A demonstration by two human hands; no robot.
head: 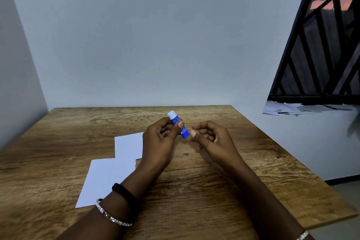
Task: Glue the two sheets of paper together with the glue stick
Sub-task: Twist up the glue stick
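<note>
A blue cylindrical glue stick with a white cap [178, 124] is held above the brown wood-grain table [214, 181] by the left hand [158, 140], whose thumb and fingers are curled round the middle of the tube. The stick is tilted, with the white cap pointing up and away and the blue base pointing down toward the right hand [210, 138]. The middle part of the tube is covered by the left thumb and fingertips, so the printing on the label cannot be read. The right hand is seen just beside the base of the stick, its fingers loosely curled and partly open with nothing gripped; whether the thumb tip touches the tube cannot be told, since that area is blurred. Two white rectangular sheets of paper are laid flat on the table to the left of the hands: the far sheet [127, 146] is partly hidden behind the left hand and wrist, and the near sheet [103, 181] is overlapped at its lower right corner by the left forearm. The near sheet is laid over the near edge of the far one. A black band [124, 193] and a silver bracelet [111, 216] are worn on the left wrist. The right wrist is cut off by the lower edge of the view.
</note>
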